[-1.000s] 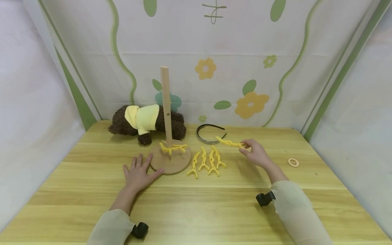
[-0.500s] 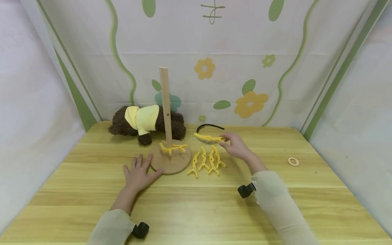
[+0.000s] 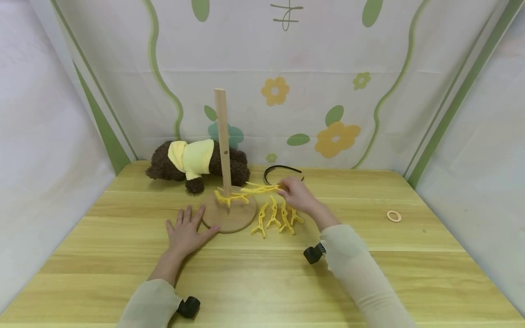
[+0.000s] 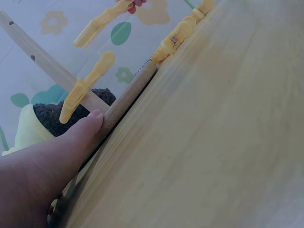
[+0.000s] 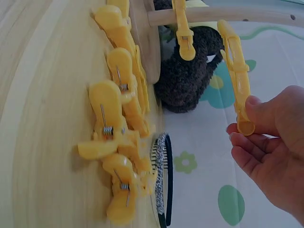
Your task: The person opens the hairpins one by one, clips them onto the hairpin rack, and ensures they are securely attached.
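R hand (image 3: 298, 197) pinches a yellow clip (image 5: 241, 80) by one end nr the post (image 3: 223, 136), L hand (image 3: 186, 236) spread, thumb on base (image 3: 229, 222), so a low approach cd poss. knock the lower clip (image 5: 184, 35).

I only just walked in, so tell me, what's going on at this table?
A person's right hand pinches a slender yellow plastic clip, held up near the upright tan wooden post. Their left hand rests against the post's round tan wooden base. Another yellow clip sits on the post, and four more clips lie on the pale wood-grained table.
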The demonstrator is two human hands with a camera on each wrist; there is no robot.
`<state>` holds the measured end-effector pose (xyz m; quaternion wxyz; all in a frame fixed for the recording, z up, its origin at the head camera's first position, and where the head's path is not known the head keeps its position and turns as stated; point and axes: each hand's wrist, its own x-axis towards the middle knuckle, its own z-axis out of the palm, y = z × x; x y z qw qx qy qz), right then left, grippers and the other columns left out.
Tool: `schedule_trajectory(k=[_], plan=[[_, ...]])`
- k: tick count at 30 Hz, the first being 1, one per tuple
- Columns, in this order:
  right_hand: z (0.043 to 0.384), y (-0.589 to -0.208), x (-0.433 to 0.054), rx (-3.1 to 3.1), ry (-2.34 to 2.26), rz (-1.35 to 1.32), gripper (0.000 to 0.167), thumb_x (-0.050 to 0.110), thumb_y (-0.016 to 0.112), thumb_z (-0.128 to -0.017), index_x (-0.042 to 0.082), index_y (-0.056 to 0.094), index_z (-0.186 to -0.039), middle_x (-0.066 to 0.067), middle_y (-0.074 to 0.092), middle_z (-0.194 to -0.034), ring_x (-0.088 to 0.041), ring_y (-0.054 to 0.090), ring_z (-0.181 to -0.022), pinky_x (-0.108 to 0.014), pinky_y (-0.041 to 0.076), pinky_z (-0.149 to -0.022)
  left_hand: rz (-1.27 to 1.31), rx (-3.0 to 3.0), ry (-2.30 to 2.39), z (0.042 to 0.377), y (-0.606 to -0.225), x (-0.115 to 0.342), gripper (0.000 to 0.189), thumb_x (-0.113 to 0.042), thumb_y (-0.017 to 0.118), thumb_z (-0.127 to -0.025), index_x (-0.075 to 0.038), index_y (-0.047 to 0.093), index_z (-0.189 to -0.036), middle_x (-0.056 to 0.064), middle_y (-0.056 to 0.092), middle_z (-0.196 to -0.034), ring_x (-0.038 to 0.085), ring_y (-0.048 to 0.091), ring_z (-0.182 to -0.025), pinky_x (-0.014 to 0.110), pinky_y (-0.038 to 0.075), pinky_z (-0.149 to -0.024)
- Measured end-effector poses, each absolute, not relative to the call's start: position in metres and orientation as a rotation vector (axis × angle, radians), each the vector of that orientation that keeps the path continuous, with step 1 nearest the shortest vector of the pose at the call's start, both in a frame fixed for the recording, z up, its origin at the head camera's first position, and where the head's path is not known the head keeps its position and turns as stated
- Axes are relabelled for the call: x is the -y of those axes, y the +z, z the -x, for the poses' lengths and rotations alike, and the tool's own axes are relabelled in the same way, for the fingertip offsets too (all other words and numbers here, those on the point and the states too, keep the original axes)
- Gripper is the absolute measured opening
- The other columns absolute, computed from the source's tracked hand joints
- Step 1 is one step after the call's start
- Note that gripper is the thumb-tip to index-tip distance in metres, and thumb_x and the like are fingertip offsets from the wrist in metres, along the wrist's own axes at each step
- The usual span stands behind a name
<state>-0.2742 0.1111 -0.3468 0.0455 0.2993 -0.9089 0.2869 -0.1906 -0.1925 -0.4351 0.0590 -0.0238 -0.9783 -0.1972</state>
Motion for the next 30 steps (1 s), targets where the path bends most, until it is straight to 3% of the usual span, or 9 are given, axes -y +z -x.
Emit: schedule_trajectory(k=[13, 22, 30], plan=[[0.276, -0.347, -0.064, 2.747, 1.029, -0.923, 0.013, 0.013, 0.053, -0.087, 0.001, 0.057, -0.093, -0.007, 0.053, -0.083, -0.015, 0.045, -0.06, -0.03, 0.042, -0.06, 0.067, 2.971, -0.577, 0.19, -0.435, 0.192, 0.088, -0.072, 0.037, -0.071, -0.016, 0.023, -0.138, 0.025, 0.015, -0.137, 0.043, 0.006, -0.123, 0.065, -0.007, -0.086], [0.278, -0.344, -0.045, 2.791, 0.987, -0.922, 0.019, 0.016, 0.052, -0.087, 0.001, 0.057, -0.098, -0.009, 0.054, -0.093, -0.017, 0.051, -0.075, -0.031, 0.043, -0.067, 0.063, 2.978, -0.564, 0.192, -0.438, 0.193, 0.089, -0.073, 0.036, -0.071, -0.017, 0.021, -0.139, 0.025, 0.014, -0.137, 0.043, 0.006, -0.124, 0.065, -0.007, -0.086], [0.278, -0.338, -0.031, 2.805, 0.946, -0.931, 0.023, 0.018, 0.052, -0.087, 0.0, 0.056, -0.102, -0.01, 0.054, -0.096, -0.017, 0.051, -0.078, -0.029, 0.043, -0.069, 0.06, 2.972, -0.565, 0.193, -0.438, 0.192, 0.089, -0.073, 0.036, -0.071, -0.017, 0.022, -0.139, 0.026, 0.014, -0.137, 0.043, 0.005, -0.123, 0.065, -0.007, -0.085]])
